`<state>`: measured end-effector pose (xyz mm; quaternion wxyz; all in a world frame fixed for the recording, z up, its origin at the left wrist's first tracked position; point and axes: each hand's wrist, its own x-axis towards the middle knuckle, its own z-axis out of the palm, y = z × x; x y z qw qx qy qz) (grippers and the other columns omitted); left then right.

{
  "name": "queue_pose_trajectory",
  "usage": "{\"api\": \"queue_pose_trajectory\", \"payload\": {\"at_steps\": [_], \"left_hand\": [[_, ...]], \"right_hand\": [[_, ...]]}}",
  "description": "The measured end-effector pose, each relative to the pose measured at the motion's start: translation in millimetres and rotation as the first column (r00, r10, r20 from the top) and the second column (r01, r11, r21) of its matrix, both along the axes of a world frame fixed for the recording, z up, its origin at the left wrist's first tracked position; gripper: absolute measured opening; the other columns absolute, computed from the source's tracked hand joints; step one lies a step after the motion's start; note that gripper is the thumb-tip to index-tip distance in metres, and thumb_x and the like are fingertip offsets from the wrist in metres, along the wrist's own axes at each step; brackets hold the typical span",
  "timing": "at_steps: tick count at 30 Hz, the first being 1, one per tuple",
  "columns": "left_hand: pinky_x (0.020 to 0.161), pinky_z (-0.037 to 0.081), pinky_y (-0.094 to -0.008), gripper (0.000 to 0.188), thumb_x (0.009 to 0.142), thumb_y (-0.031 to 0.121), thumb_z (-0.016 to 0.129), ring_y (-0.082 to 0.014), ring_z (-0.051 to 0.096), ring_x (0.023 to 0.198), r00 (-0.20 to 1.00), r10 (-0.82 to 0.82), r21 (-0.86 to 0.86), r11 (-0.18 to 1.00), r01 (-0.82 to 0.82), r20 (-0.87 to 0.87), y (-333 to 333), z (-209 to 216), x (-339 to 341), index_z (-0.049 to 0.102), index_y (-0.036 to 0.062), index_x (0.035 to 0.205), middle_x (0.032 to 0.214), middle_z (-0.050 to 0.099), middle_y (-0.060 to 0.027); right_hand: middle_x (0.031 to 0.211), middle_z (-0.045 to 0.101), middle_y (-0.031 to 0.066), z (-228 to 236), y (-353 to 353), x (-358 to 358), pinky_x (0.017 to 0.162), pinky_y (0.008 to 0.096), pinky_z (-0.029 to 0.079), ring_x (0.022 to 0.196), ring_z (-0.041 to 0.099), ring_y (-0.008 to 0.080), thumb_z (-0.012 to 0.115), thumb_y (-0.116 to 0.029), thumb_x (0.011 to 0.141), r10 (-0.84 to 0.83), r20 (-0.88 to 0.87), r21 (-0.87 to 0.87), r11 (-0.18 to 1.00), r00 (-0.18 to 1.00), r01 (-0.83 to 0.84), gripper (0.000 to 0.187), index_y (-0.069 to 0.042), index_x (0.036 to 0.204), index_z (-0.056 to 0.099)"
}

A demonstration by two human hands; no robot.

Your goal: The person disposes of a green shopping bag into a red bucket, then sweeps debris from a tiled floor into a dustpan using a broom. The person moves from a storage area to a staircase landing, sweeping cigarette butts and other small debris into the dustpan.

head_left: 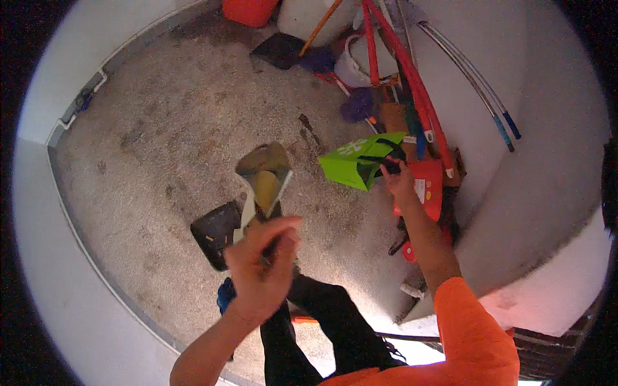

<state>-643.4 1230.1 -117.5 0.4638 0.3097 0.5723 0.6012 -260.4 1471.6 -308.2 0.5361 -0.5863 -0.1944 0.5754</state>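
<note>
In front of me, my left hand [261, 270] is closed, fingers curled and thumb near the fingertips, slightly blurred. Just beyond it is an olive-brown, open-topped thing [267, 183] with pale edges, its lower end behind the hand; whether I grip it I cannot tell. Out to the right, my right hand [400, 181] is closed at the black handles of a bright green shopping bag [347, 164]. The bag hangs tilted above the floor, its mouth towards the hand. Beside my left hand, a black flat tray-like item [215, 235] lies on the floor.
Along the right wall stand red poles [412, 71], a white bucket [364, 61] and a red container [428, 183]. Metal-handled poles [473, 77] lean there. A black dustpan [280, 51] with an orange stick lies at the back. A white pipe [67, 122] runs by the left wall.
</note>
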Motion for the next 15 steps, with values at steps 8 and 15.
{"api": "queue_pose_trajectory", "payload": {"at_steps": [8, 15], "left_hand": [[0.038, 0.033, -0.0225, 0.020, 0.078, 0.000, 0.065, -0.0073, 0.047, 0.040, 0.915, -0.309, 0.052, 0.942, 0.332, -0.260, 34.1, -67.2, 24.8, 0.068, 0.0045, 0.096, 0.059, 0.055, -0.0063], [0.043, 0.036, -0.0211, 0.019, 0.078, -0.006, 0.062, -0.0066, 0.051, 0.049, 0.946, -0.208, -0.032, 0.978, 0.207, -0.248, 69.1, -127.8, 34.6, 0.069, 0.0009, 0.094, 0.061, 0.058, -0.0050]], "right_hand": [[0.109, 0.057, 0.0139, -90.4, 109.7, 13.8, 0.091, 0.0444, 0.050, 0.105, 0.053, 0.0300, 0.048, -0.025, 0.096, -0.036, 0.005, 0.242, 0.970, 0.999, 0.033, 0.023, -0.003, 0.097, 0.055], [0.106, 0.059, 0.0140, -117.4, 160.5, -2.7, 0.087, 0.0460, 0.052, 0.095, 0.059, 0.0262, 0.052, -0.022, 0.094, 0.052, 0.356, 0.350, 0.918, 0.933, -0.185, 0.022, -0.005, 0.108, 0.056]]}}
